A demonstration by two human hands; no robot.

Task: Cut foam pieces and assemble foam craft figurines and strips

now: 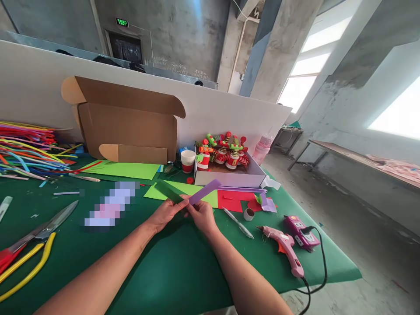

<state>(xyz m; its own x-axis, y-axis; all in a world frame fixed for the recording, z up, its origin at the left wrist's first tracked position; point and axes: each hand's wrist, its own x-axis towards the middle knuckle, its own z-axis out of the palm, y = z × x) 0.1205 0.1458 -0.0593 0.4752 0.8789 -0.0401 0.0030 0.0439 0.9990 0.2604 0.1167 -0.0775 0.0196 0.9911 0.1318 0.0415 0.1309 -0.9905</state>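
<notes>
Above the green tabletop my left hand point(166, 214) is closed in a pinch on a dark green paper strip point(168, 191). A purple paper strip point(206, 191) sticks up to the right, gripped between the fingers of my right hand point(202, 216). The two strips meet in a V at my fingertips, where the overlap is hidden. Just behind them lie a light green sheet point(187, 188) and red paper pieces point(231, 202). Right of my right hand are a white pen point(239, 224) and a small paper ring point(249, 214).
A pink glue gun point(285, 247) with a cord lies at right, beside a purple power box point(302, 232). Large scissors point(42, 234) lie at left, near a pile of pipe cleaners point(26, 151). A box of red and green crafts point(229, 175), paper cups point(188, 161) and an open cardboard box point(127, 127) stand behind.
</notes>
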